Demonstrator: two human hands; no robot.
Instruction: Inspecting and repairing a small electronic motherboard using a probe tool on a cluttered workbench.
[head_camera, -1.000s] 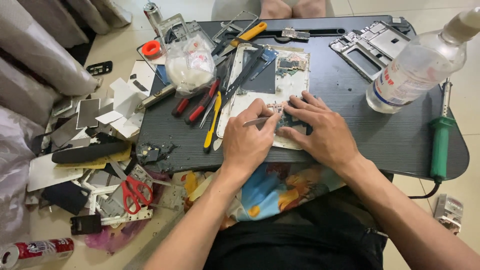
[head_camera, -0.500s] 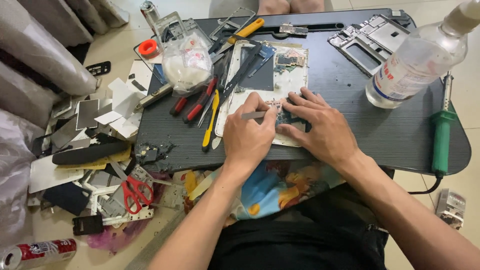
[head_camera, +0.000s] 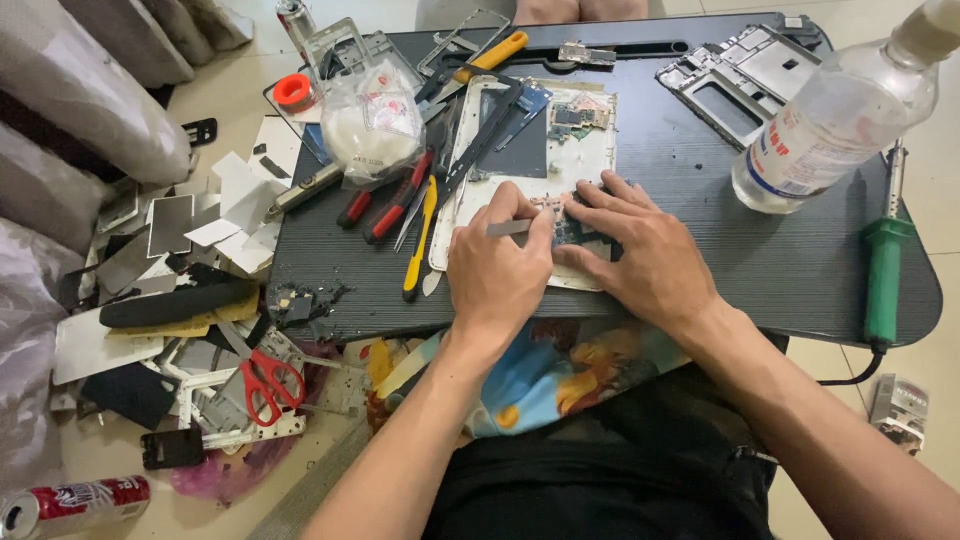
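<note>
Both hands work on a small circuit board at the near edge of the dark worktop (head_camera: 700, 130).

The left hand (head_camera: 497, 275) is closed around a thin metal tool (head_camera: 508, 228); the right hand (head_camera: 640, 255), fingers spread, presses flat on the circuit board (head_camera: 572, 232), which lies on a white panel (head_camera: 600, 155).

Two hands (head_camera: 500, 270) (head_camera: 640, 255), one clear bottle (head_camera: 830, 120), one pair of red scissors (head_camera: 262, 378), one green-handled soldering iron (head_camera: 885, 270).

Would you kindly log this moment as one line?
left hand: holds metal tool | right hand: presses circuit board | surface: dark lap table
</note>
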